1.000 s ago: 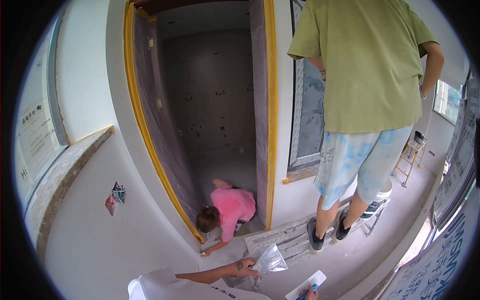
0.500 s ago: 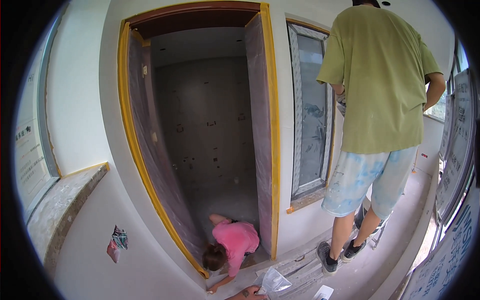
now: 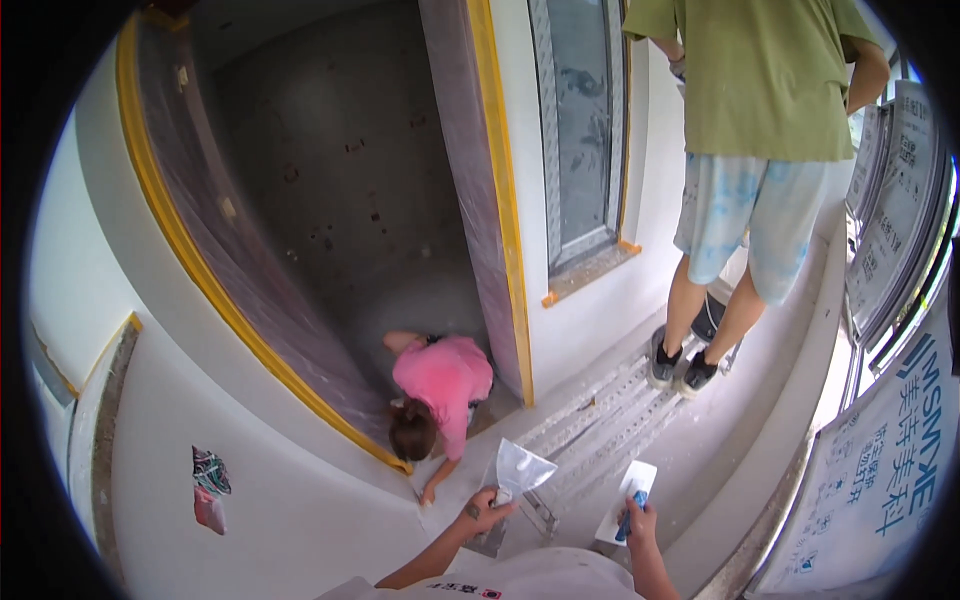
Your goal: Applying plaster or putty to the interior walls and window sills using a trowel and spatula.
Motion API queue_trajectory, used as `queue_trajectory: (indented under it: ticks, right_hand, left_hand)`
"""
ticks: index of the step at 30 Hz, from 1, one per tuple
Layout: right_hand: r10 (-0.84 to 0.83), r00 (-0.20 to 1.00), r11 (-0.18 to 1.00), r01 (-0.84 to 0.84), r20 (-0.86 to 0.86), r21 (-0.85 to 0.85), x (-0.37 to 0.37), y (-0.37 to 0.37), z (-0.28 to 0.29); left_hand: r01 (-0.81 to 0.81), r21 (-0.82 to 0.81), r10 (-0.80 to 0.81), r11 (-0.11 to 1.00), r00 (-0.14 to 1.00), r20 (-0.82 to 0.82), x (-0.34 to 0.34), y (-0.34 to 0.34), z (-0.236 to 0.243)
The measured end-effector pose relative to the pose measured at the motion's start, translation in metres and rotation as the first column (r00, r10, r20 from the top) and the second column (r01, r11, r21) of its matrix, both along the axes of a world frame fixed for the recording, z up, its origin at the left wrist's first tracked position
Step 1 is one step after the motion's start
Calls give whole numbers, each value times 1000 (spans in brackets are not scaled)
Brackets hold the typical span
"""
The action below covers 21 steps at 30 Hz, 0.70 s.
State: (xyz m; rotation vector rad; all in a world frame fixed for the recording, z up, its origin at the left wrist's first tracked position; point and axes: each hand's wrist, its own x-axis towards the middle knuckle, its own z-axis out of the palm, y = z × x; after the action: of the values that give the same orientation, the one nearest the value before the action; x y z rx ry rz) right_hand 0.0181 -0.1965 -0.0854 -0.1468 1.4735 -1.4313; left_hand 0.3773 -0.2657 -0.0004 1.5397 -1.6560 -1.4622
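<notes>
My left hand (image 3: 484,508) is closed on the handle of a wide metal putty knife (image 3: 525,467), its blade raised. My right hand (image 3: 641,521) grips the blue handle of a trowel (image 3: 637,476) with a pale flat plate. Both are held over a long metal plank platform (image 3: 600,430) smeared with white. Just beyond my left hand a co-worker in pink (image 3: 447,385) crouches in the doorway, one arm reaching down to the threshold by the wall's foot.
Another worker (image 3: 760,100) stands on the platform at right, a bucket (image 3: 708,318) behind the legs. The doorway has yellow tape (image 3: 510,260) and plastic sheeting. A window (image 3: 585,140), film-covered panels (image 3: 850,470) and a wall recess with wires (image 3: 212,470) surround me.
My view has shifted and tilted down. My hands and tools, low or mostly out of frame half a second ago, are now higher and fully in sight.
</notes>
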Motion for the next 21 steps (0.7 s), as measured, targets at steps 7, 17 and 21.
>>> queue_trajectory:
  ticks: [7,17,21]
  right_hand:
    - [107,991,994,-105,-75,19,-6,-29,39]
    - [148,984,986,-139,-94,96,-9,-4,31]
    - [150,983,987,-142,-110,77,-4,5,27]
  left_hand:
    - [-151,154,159,977,986,-45,-20,-4,6]
    - [-175,44,180,984,975,-131,-28,5,-31]
    - [-179,159,196,971,976,-96,-28,6,-14]
